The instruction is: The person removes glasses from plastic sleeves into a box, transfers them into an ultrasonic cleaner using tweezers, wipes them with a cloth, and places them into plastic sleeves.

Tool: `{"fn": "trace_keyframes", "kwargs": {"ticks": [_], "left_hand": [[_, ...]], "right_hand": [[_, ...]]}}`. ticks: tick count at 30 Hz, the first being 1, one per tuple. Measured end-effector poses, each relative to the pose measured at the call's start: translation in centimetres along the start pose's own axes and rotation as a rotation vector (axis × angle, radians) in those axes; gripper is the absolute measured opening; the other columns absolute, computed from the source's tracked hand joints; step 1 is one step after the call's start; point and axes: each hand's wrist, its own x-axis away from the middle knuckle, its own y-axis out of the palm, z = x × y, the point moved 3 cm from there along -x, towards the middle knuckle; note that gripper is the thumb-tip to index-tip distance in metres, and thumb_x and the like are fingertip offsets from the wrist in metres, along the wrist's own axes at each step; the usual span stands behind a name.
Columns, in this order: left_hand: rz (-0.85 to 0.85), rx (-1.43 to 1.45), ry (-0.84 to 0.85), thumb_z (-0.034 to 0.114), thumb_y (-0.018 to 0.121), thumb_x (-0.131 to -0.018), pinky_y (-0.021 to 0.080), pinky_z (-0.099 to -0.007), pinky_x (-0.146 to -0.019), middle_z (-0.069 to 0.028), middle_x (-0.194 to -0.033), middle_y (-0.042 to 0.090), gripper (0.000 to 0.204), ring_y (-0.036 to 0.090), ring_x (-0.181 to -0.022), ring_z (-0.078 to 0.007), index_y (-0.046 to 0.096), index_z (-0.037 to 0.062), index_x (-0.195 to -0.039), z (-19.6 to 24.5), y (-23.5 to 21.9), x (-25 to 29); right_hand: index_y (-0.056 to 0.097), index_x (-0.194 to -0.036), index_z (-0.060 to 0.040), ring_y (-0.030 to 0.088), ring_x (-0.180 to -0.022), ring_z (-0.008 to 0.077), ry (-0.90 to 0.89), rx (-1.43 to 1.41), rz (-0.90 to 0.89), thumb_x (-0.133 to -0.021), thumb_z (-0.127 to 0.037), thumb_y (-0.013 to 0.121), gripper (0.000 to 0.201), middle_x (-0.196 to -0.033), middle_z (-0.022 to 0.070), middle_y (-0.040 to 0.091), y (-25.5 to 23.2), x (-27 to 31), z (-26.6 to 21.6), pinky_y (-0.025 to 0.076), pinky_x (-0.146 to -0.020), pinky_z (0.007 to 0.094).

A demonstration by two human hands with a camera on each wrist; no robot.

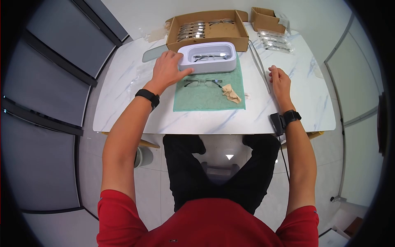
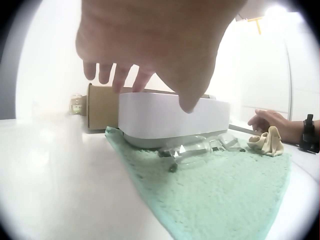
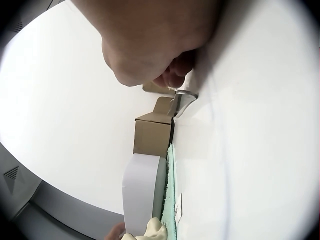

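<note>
A white ultrasonic cleaner (image 1: 210, 68) stands on the green towel (image 1: 197, 103), with a pair of glasses (image 1: 212, 57) in its open basin. My left hand (image 1: 168, 68) is at the cleaner's left end, its fingers spread and the thumb reaching along the front wall. Another pair of glasses (image 1: 202, 83) lies on the towel just in front of the cleaner, and a crumpled beige cloth (image 1: 232, 94) lies to the right of it. On the table at the right rests my right hand (image 1: 280, 83), fingers loosely curled with nothing in them. Long metal tweezers (image 1: 260, 68) lie to its left.
Behind the cleaner, an open cardboard box (image 1: 242, 36) holds several pairs of glasses. A smaller carton (image 1: 267, 21) and bagged glasses (image 1: 275, 42) sit at the back right. A greyish lid (image 1: 153, 54) lies left of the cleaner. A bin (image 1: 145, 156) stands below the table.
</note>
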Motion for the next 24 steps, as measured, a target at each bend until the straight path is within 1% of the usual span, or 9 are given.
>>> {"fn": "trace_keyframes", "kwargs": {"ticks": [2,5,7,10,13,15,18,20,24], "left_hand": [[0.028,0.001,0.006,0.047,0.074,-0.078,0.044,-0.0440,-0.098,-0.0153,-0.115,0.061,0.058,0.053,-0.116,-0.0326,0.066,0.0015,-0.113,0.2,0.1,0.3],[0.224,0.017,0.037,0.034,0.075,-0.079,0.044,-0.0452,-0.095,-0.0158,-0.112,0.061,0.046,0.053,-0.112,-0.0338,0.066,0.0020,-0.111,1.7,-0.4,1.8],[0.328,0.077,0.043,0.020,0.073,-0.079,0.047,-0.0427,-0.086,-0.0139,-0.107,0.060,0.032,0.055,-0.104,-0.0314,0.066,0.0024,-0.105,3.3,-0.8,3.6],[0.163,0.180,0.026,0.012,0.070,-0.080,0.048,-0.0418,-0.083,-0.0143,-0.103,0.059,0.026,0.056,-0.099,-0.0312,0.065,0.0031,-0.105,4.0,1.3,5.9],[0.182,0.202,-0.027,0.009,0.066,-0.083,0.049,-0.0425,-0.082,-0.0134,-0.101,0.059,0.023,0.057,-0.096,-0.0324,0.065,0.0033,-0.105,3.8,2.5,6.7],[0.180,0.211,-0.080,0.009,0.066,-0.084,0.049,-0.0430,-0.082,-0.0130,-0.101,0.060,0.023,0.057,-0.096,-0.0330,0.065,0.0031,-0.105,3.1,3.2,6.8],[0.166,0.219,-0.079,0.009,0.066,-0.084,0.049,-0.0442,-0.083,-0.0125,-0.103,0.060,0.020,0.057,-0.096,-0.0341,0.064,0.0034,-0.104,2.7,3.8,6.5],[0.082,0.263,-0.111,0.009,0.067,-0.084,0.049,-0.0446,-0.083,-0.0134,-0.104,0.060,0.019,0.056,-0.098,-0.0339,0.064,0.0034,-0.102,2.5,4.1,6.3],[0.097,0.322,-0.081,0.010,0.069,-0.084,0.050,-0.0422,-0.081,-0.0130,-0.099,0.065,0.019,0.060,-0.093,-0.0337,0.063,0.0028,-0.100,2.7,3.2,6.6]], "right_hand": [[0.071,-0.101,0.0028,0.060,-0.065,0.0126,0.007,-0.004,0.006,-0.099,-0.041,0.055,0.047,-0.080,0.0080,0.068,0.1,-0.1,0.5,0.050,-0.064,0.0273],[0.071,-0.102,0.0024,0.061,-0.066,0.0129,0.007,-0.013,0.020,-0.099,-0.042,0.054,0.048,-0.081,0.0085,0.068,-0.2,-0.3,0.3,0.050,-0.066,0.0275],[0.070,-0.102,0.0022,0.061,-0.067,0.0132,0.009,-0.014,0.029,-0.099,-0.043,0.054,0.048,-0.083,0.0090,0.068,-0.2,-0.1,0.5,0.051,-0.067,0.0278],[0.070,-0.105,0.0016,0.063,-0.072,0.0151,-0.015,-0.047,0.077,-0.100,-0.043,0.053,0.048,-0.087,0.0108,0.069,-0.5,-0.5,0.9,0.051,-0.070,0.0289],[0.069,-0.108,0.0012,0.064,-0.078,0.0167,-0.034,-0.059,0.205,-0.101,-0.037,0.054,0.042,-0.094,0.0114,0.069,-1.2,-0.5,0.5,0.051,-0.072,0.0301],[0.068,-0.109,-0.0007,0.064,-0.080,0.0175,-0.423,-0.025,0.218,-0.099,-0.024,0.057,0.028,-0.098,0.0101,0.067,-1.4,0.9,-1.6,0.051,-0.072,0.0299],[0.066,-0.115,-0.0054,0.063,-0.077,0.0185,-0.455,0.084,-0.090,-0.091,-0.009,0.064,0.025,-0.100,0.0103,0.063,0.3,6.1,-7.6,0.051,-0.067,0.0288],[0.064,-0.118,-0.0082,0.064,-0.079,0.0243,-0.552,0.202,-0.319,-0.088,-0.013,0.067,0.031,-0.108,0.0115,0.061,2.3,8.8,-9.9,0.053,-0.070,0.0335],[0.064,-0.121,-0.0108,0.063,-0.096,0.0294,-0.767,0.424,-0.396,-0.083,-0.011,0.070,0.039,-0.116,0.0123,0.059,5.5,10.3,-10.3,0.053,-0.081,0.0382]]}}
